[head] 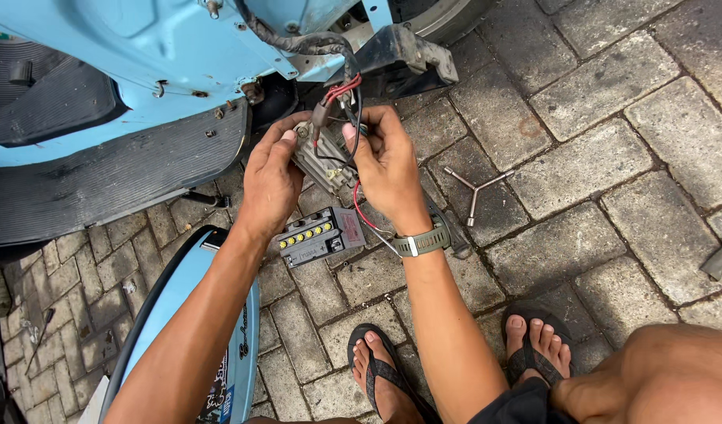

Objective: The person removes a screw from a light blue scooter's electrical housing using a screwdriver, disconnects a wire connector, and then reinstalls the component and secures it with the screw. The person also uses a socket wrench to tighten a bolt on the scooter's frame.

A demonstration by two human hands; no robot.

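You hold a small grey finned electrical unit (323,161) between both hands, just below the open belly of the light blue scooter (141,47). Your left hand (270,182) is closed around the unit's near side, thumb up on its top end. Your right hand (386,161) grips the far side, fingers pinched where the red and black wires (341,94) run down from the scooter's harness into the unit.

The step in hand looks like working the wiring at the unit's top end; whether you are plugging or unplugging it, the view does not tell. Either way, the next move calls for a steady left hand on the body while your right fingers work the connector squarely, without tugging the thin leads.

Below the unit on the paving lies a small black battery (321,235) with yellow caps. A three-armed wrench (476,188) rests to the right of it.
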